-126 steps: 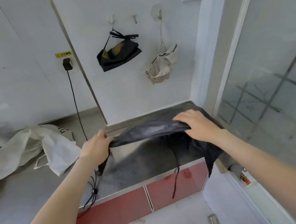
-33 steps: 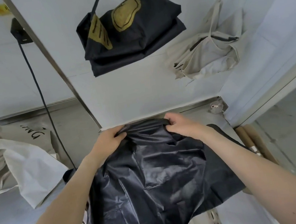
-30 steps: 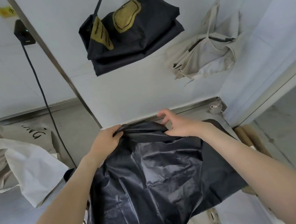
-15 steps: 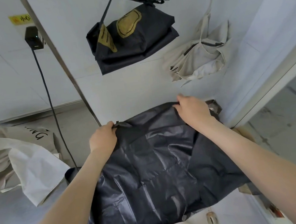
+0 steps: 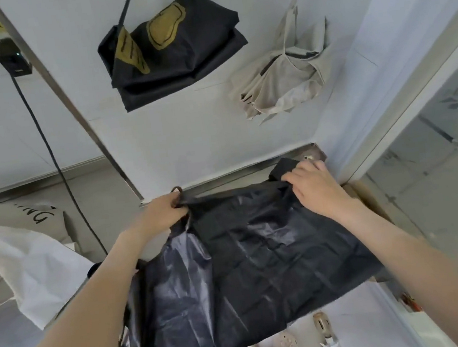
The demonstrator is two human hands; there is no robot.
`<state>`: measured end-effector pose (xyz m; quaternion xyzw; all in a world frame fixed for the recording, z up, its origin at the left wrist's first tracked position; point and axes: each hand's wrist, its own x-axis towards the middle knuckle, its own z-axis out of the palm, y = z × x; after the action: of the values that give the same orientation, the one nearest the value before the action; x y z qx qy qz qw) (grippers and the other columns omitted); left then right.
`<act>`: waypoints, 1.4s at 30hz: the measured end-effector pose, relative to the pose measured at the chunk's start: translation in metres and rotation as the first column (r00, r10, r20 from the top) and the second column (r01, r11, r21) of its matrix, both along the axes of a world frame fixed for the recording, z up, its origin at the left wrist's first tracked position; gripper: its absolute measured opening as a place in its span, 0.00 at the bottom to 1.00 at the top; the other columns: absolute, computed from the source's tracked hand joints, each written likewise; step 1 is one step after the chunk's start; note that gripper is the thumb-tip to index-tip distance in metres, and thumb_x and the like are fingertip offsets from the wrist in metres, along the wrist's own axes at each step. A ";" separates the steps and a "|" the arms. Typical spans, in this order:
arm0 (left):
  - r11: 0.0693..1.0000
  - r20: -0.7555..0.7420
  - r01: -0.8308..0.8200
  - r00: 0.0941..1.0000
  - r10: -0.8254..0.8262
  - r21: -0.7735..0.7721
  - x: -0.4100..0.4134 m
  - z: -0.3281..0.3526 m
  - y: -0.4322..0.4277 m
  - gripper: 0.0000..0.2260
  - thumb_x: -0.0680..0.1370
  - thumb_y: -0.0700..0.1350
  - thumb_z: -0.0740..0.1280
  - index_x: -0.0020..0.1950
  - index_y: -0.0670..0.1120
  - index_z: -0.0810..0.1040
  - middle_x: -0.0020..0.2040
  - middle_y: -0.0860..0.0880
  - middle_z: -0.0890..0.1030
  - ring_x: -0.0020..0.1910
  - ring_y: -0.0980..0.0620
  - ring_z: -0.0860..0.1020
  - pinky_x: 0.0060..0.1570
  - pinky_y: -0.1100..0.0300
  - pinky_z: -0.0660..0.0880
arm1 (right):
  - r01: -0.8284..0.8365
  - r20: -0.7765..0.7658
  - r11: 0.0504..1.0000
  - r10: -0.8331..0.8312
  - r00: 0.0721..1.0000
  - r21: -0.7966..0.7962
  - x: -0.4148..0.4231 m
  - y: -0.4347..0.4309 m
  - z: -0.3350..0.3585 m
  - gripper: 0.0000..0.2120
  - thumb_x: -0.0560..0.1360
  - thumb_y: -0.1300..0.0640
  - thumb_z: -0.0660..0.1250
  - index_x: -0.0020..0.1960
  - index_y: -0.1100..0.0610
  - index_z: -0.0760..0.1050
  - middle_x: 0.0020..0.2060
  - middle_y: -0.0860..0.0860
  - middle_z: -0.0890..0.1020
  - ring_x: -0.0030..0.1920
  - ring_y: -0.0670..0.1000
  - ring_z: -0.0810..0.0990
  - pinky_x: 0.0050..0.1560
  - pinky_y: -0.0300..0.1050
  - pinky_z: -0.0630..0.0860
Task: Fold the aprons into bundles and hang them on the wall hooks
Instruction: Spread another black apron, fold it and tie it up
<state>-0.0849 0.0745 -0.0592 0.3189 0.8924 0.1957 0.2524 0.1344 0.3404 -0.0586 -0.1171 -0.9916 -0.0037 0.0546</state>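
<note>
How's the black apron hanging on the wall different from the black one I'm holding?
The hanging apron is folded into a compact bundle; the held apron is spread open. The hanging apron dangles by its strap on the wall; the held apron is gripped at its top edge by the left hand and right hand. The hanging apron shows gold print; the held apron looks plain. Both are black fabric.

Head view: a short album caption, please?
Left hand and right hand grip a black apron below a black bundle and a beige bundle.

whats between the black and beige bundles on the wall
Only bare white wall separates the black bundle and the beige bundle in the head view.
</note>
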 end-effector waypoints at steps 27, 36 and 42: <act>0.695 0.439 0.502 0.850 -0.289 -0.515 0.046 -0.077 0.017 0.19 0.76 0.63 0.60 0.55 0.52 0.80 0.56 0.53 0.80 0.54 0.51 0.76 0.62 0.51 0.70 | 0.443 0.678 0.863 -0.176 0.713 -0.242 0.004 -0.006 -0.075 0.20 0.81 0.57 0.56 0.72 0.59 0.60 0.50 0.54 0.79 0.41 0.51 0.77 0.34 0.44 0.70; 0.721 0.601 0.500 0.786 -0.146 -0.479 0.045 -0.071 0.008 0.32 0.73 0.74 0.50 0.67 0.56 0.75 0.65 0.56 0.76 0.64 0.51 0.74 0.68 0.52 0.63 | 0.386 0.625 0.804 -0.023 0.780 -0.452 -0.006 -0.006 -0.083 0.33 0.80 0.56 0.62 0.78 0.47 0.48 0.33 0.48 0.74 0.31 0.46 0.73 0.29 0.39 0.68; 0.894 0.713 0.297 0.700 0.035 -0.335 0.042 -0.082 0.014 0.13 0.82 0.54 0.58 0.56 0.52 0.80 0.54 0.54 0.82 0.50 0.56 0.79 0.53 0.63 0.72 | 0.323 0.663 0.784 0.145 0.735 -0.530 -0.027 -0.036 -0.092 0.16 0.78 0.54 0.64 0.64 0.50 0.65 0.35 0.49 0.75 0.32 0.50 0.76 0.32 0.45 0.73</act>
<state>-0.0430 0.0889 -0.1413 0.2215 0.7227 0.0838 0.6493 0.1076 0.3045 -0.1508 -0.1692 -0.8805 0.2735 -0.3482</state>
